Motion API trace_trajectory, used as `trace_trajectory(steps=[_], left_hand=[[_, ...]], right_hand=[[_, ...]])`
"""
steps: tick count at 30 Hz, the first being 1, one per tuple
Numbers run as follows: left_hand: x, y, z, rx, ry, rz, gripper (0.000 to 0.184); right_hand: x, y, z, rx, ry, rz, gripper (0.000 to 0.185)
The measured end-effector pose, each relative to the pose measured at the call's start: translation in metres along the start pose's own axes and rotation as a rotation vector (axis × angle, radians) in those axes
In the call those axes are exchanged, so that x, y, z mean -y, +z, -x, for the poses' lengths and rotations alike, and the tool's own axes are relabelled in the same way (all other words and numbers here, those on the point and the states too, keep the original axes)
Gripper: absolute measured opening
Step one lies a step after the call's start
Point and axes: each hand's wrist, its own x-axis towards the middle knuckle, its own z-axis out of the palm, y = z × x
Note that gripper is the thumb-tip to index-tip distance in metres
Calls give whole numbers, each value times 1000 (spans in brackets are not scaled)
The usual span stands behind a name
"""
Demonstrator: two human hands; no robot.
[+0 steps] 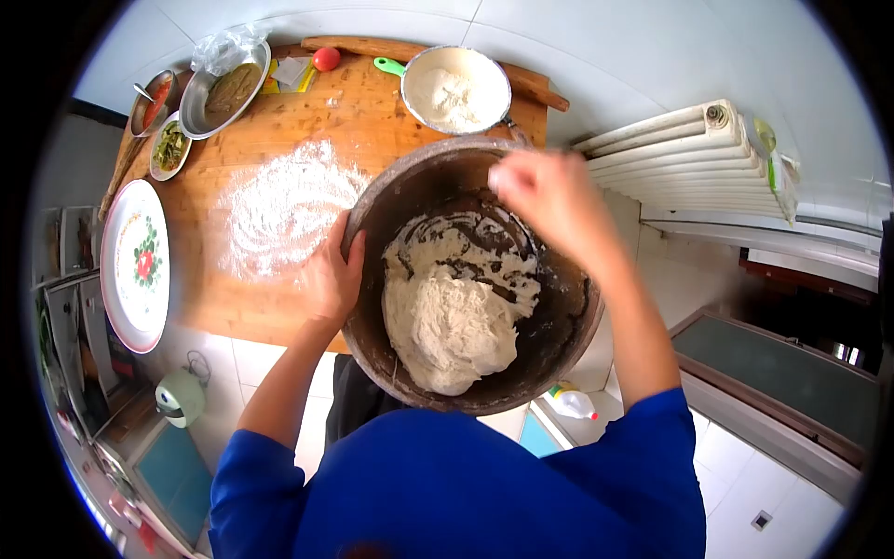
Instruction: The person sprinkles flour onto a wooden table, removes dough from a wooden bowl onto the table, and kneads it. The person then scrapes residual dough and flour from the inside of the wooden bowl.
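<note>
at one table (354,121), left fingers (354,259) grip one pot (562,349), one dough mass (452,331) inside; right fingers (517,182) blur, open or closed unclear.

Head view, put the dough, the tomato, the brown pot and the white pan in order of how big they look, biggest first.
1. Brown pot
2. Dough, inside it
3. White pan
4. Tomato, clearly smallest
</note>
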Motion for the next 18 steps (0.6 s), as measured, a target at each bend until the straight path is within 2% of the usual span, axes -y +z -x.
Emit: trace_trajectory(steps=[2,3,5,6,7,10,12,13,15,17,18], left_hand=[[-1,-1,-1,8,1,14,36],[-1,-2,0,-4,-7,9,36],[-1,-3,-1,47,-38,-28,35],[-1,-2,0,10,-10,-12,34],[-2,-2,-1,2,-16,-17,34],[-3,-4,0,8,-9,-29,35],[0,-3,-1,-5,-4,-28,35],[0,-2,0,-9,8,-23,35],[4,0,-1,-32,21,-29,35],[1,-1,1,-13,-12,-34,35],[0,-1,1,-17,-9,-8,34]], right_hand=[[-33,9,-64,-184,-132,-85,20],[-55,28,-106,-158,-78,-89,30],[-90,64,-168,52,-59,-74,55],[-112,91,-193,18,-193,6,62],[-117,112,-200,-80,-137,147,64],[-117,122,-217,-20,-118,151,53],[-120,113,-229,-3,89,-84,40],[-114,106,-226,-136,90,-89,33],[-104,80,-216,-200,265,-214,33],[-107,55,-186,-209,197,-595,31],[-94,34,-157,-170,177,-592,32]])
